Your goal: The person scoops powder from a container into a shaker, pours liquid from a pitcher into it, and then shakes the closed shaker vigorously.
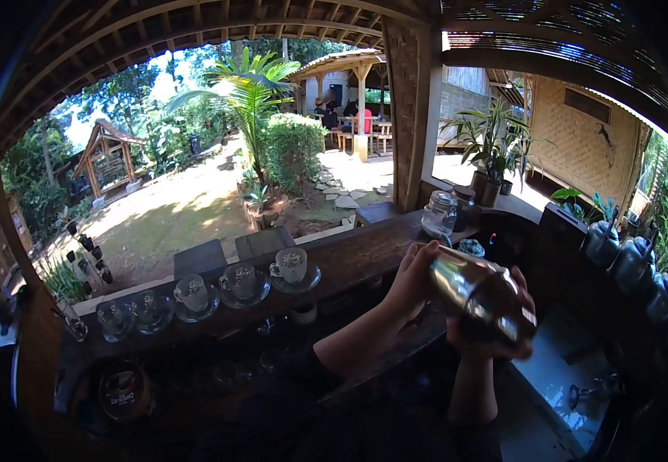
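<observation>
A shiny metal cocktail shaker [474, 289] is held tilted in front of me, above the dark wooden counter. My left hand [415, 279] is closed around its upper left end. Lower down, my right hand [515, 339] wraps the other end, with its fingers curled over the far side. Just behind the shaker, a glass jar [439, 215] stands on the counter, with a darker jar [465, 209] beside it. A small pale bluish item [472, 247] shows past the shaker; I cannot make out what it is.
Several glass cups on saucers, such as this cup [291, 266], line the wooden counter [349, 262] to the left. A round labelled tub [125, 391] sits below. Several bottle-like containers [631, 258] stand at right, above a lit surface holding a glass [580, 394].
</observation>
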`<state>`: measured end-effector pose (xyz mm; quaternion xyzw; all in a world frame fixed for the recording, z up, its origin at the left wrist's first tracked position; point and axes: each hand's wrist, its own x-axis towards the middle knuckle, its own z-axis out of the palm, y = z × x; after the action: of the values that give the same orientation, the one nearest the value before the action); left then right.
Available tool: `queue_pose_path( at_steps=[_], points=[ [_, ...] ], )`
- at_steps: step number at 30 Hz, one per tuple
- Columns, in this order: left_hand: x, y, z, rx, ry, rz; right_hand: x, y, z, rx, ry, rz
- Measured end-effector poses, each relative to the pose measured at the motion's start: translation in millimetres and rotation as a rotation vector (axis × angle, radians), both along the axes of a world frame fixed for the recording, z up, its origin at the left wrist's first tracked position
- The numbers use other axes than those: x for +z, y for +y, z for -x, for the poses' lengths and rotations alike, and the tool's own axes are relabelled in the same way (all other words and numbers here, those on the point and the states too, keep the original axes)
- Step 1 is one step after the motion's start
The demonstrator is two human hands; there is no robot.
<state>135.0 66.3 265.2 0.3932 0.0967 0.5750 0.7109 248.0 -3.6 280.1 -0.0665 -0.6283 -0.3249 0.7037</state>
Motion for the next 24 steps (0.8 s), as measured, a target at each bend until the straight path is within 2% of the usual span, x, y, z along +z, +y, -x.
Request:
queue_pose_path(
  at_steps=[1, 2, 4, 5, 6, 8, 9, 10, 12, 13, 14, 16, 17, 20, 21, 22, 23, 24],
  points=[
    [-7, 2, 7, -0.024, 0.072, 0.056, -15, 22, -1, 0.037, 0.199, 0.217],
    [-26, 13, 3, -0.047, 0.05, 0.103, -19, 28, 2, 0.13, 0.314, 0.329],
    [-12, -15, -1, 0.064, 0.045, 0.13, -8, -2, -1, 0.044, 0.112, 0.176],
    [-9, -21, 3, 0.043, 0.038, -0.028, 3, -27, 4, 0.087, -0.027, 0.043],
    [2, -33, 10, 0.0, 0.084, -0.23, -22, -37, 1, 0.092, 0.005, 0.108],
    [37, -76, 20, -0.143, -0.009, -0.552, -72, -56, -5, 0.101, 0.071, 0.238],
    [40, -76, 19, -0.15, 0.005, -0.57, -62, -56, 0, 0.176, 0.076, 0.232],
    [38, -65, 12, -0.11, 0.03, -0.498, -49, -56, 6, 0.251, 0.081, 0.23],
    [16, -12, -2, -0.062, 0.101, -0.106, -14, -18, 0, -0.016, 0.072, 0.145],
    [5, 15, -5, -0.109, 0.105, -0.004, 3, 1, -3, -0.145, 0.076, 0.095],
    [-13, 38, -8, -0.155, 0.109, 0.1, -7, 25, -6, -0.059, 0.207, 0.253],
    [-7, 33, -7, -0.127, 0.142, 0.106, 2, 8, -8, -0.011, 0.106, 0.234],
    [7, 11, -5, -0.1, 0.094, -0.04, 8, -9, 0, 0.027, 0.036, 0.055],
    [49, -63, 16, -0.1, 0.1, -0.512, -32, -73, 12, 0.062, 0.047, 0.255],
    [48, -60, 15, -0.083, 0.1, -0.502, -53, -70, 5, 0.435, 0.02, 0.407],
    [45, -56, 13, -0.068, 0.101, -0.488, -40, -57, 5, 0.435, 0.008, 0.315],
    [32, -33, 7, -0.139, 0.08, -0.315, -14, -35, -2, 0.193, -0.05, 0.071],
    [3, 11, -5, -0.208, 0.056, -0.145, 2, -16, -9, 0.011, -0.053, -0.014]
  ],
)
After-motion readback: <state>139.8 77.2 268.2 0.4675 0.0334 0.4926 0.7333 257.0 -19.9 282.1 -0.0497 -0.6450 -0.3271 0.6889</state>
